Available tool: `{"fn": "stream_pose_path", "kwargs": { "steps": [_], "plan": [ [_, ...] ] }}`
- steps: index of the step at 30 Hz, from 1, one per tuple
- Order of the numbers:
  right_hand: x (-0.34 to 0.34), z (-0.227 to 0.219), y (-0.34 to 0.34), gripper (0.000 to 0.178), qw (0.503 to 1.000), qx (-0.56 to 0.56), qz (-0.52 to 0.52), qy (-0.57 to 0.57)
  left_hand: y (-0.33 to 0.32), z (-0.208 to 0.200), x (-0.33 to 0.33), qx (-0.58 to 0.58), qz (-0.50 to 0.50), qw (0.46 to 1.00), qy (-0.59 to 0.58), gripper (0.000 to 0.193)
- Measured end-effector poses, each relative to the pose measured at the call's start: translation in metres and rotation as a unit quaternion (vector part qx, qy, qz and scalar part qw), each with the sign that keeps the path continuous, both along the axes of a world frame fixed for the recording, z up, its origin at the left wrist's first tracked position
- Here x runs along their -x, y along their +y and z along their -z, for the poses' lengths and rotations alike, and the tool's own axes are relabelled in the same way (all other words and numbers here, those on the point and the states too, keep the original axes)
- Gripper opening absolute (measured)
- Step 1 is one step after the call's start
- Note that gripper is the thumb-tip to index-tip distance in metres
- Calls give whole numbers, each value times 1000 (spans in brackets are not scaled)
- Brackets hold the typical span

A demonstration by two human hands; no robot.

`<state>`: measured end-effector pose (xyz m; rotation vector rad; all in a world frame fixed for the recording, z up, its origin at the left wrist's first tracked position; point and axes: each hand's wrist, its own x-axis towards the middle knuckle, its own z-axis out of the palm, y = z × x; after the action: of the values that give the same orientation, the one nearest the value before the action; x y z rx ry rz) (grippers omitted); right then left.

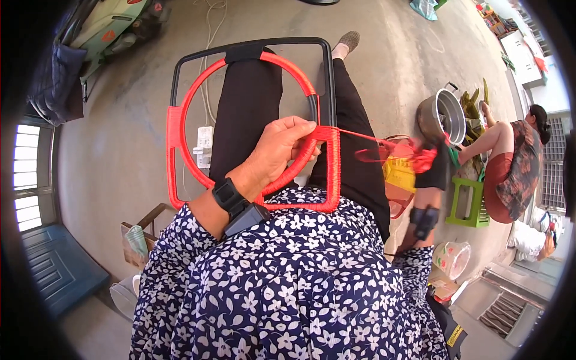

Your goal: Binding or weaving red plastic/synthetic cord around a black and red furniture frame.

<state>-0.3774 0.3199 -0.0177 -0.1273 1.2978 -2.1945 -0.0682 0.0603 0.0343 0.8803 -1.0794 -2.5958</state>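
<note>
Currently we hold a black metal frame across our lap, at the centre of the frame. It is a rounded square with a ring set inside it, and both are partly wound with red cord. The wound sections cover the left side, the lower edge, the right side below the middle and most of the ring; the upper bar and upper right side remain bare black.

Our left hand lies at the centre of the frame, its grip closed around the ring and the right bar where the two meet. A black wrist-worn device sits on that forearm.

Our right hand is at the right of the frame, well apart from the metal frame. Its grip is closed on a loose bundle of the red cord, and one taut strand runs from the wound right bar to this hand. A second black wrist device sits on that forearm.

On the concrete floor, a white power strip shows through the metal frame. At the right, another person sits beside a metal pot and a green stool.
</note>
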Motion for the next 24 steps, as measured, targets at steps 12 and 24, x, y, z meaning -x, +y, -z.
{"fn": "stream_pose_path", "kwargs": {
  "steps": [12,24],
  "plan": [
    [-31,-51,14,35,934,-235,-223,153,-1,3,2,60,-16,998,-21,17],
    [-139,-62,-152,41,937,-147,-218,228,2,-4,3,373,-144,915,-48,13]
  ]
}}
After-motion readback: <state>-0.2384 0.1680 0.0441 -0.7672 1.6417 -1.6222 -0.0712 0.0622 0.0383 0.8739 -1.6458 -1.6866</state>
